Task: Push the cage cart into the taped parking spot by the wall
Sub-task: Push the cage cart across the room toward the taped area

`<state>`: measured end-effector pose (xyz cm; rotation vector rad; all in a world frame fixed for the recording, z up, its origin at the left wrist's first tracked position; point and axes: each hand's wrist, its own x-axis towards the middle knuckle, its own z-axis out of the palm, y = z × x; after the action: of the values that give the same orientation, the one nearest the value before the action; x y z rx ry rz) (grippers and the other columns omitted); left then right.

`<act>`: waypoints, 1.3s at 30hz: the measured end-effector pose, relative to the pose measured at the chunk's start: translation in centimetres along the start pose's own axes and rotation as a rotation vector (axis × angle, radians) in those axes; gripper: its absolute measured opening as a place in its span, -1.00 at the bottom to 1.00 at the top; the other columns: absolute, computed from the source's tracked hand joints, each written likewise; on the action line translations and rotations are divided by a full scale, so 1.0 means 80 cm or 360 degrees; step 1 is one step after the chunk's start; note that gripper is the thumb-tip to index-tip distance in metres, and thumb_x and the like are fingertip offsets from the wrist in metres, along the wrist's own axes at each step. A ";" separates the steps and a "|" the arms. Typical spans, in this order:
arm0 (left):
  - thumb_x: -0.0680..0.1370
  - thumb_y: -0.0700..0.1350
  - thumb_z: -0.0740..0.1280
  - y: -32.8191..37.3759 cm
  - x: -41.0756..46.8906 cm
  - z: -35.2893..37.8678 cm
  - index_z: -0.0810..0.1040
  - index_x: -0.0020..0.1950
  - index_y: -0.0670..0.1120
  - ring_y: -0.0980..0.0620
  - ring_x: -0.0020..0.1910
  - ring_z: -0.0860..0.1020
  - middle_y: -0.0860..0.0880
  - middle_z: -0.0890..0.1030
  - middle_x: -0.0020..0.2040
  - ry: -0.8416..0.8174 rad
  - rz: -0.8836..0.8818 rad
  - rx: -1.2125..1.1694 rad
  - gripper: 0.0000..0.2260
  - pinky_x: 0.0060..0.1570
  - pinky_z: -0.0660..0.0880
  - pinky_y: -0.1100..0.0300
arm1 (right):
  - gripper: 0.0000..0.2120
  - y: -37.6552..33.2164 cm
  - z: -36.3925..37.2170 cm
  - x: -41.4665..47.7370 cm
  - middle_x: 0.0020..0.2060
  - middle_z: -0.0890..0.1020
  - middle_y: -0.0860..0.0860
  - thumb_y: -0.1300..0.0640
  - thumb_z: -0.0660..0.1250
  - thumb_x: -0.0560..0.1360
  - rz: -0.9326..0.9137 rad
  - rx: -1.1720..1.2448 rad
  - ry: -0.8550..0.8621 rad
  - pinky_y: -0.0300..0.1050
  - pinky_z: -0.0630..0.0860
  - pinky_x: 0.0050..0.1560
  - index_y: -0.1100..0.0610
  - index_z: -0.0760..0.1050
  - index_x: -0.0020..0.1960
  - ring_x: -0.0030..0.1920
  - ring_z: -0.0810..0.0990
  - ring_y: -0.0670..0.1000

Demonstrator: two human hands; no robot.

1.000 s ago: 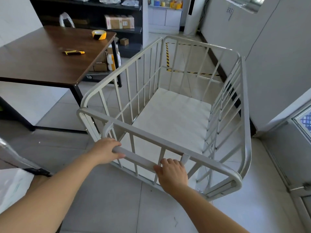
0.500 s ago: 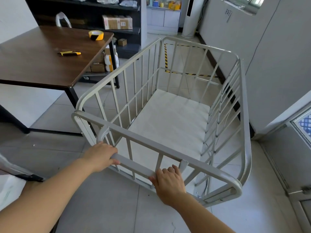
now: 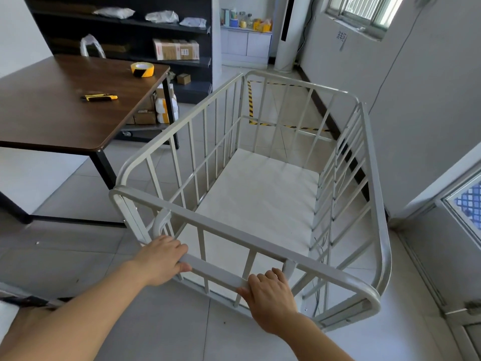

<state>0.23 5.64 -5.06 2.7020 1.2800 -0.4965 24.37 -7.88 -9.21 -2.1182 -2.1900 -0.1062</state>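
A grey metal cage cart (image 3: 374, 194) with barred sides and a pale floor panel fills the middle of the view, empty inside. My left hand (image 3: 162, 261) and my right hand (image 3: 270, 295) both grip its near push bar (image 3: 216, 273). Beyond the cart's far end, yellow-and-black tape (image 3: 250, 105) marks a rectangle on the tiled floor beside the right wall (image 3: 416, 100). The cart's far end points toward that taped spot, and its bars hide part of the tape.
A dark wooden table (image 3: 52, 113) stands at left with a tape roll (image 3: 142, 69) and a utility knife (image 3: 99, 97) on it. Black shelving (image 3: 125, 27) with boxes stands behind. A white column unit (image 3: 286, 35) stands at the far wall. A door (image 3: 463, 209) is at right.
The cart has rolled forward a little toward the taped spot and the table has slid left in view. Both hands keep their hold on the push bar.
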 end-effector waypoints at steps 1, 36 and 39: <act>0.57 0.22 0.07 0.004 0.004 -0.001 0.40 0.13 -0.05 -0.01 0.18 0.37 0.00 0.48 0.13 -0.0005 0.0012 0.0023 -0.62 0.21 0.24 0.16 | -0.48 0.006 -0.002 0.002 -0.53 0.45 -0.13 -0.20 -0.15 0.59 -0.0011 -0.0002 0.0004 -0.07 0.27 -0.02 -0.05 0.35 -0.40 -0.44 0.47 -0.03; 0.55 0.28 -0.02 0.070 0.247 -0.073 0.29 -0.02 0.00 0.04 -0.02 0.39 0.07 0.43 -0.05 0.0178 0.0029 0.0035 -0.64 0.14 0.27 0.16 | -0.02 0.229 -0.036 0.174 0.03 0.56 0.10 -0.30 -0.59 0.19 0.0011 0.0176 -0.0607 0.07 0.04 0.43 0.13 0.40 0.11 0.13 0.44 0.16; 0.56 0.26 -0.03 0.072 0.267 -0.084 0.32 0.03 -0.02 0.03 0.01 0.40 0.05 0.46 -0.01 0.0167 0.0025 0.0063 -0.62 0.16 0.27 0.16 | 0.01 0.243 -0.031 0.193 0.04 0.56 0.10 -0.31 -0.60 0.17 0.0026 0.0174 -0.0620 0.09 -0.01 0.46 0.13 0.41 0.12 0.16 0.43 0.16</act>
<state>18.95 19.23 -6.16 2.8029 1.2859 -0.3870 43.35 7.82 -5.23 -2.2472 -2.3065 0.4548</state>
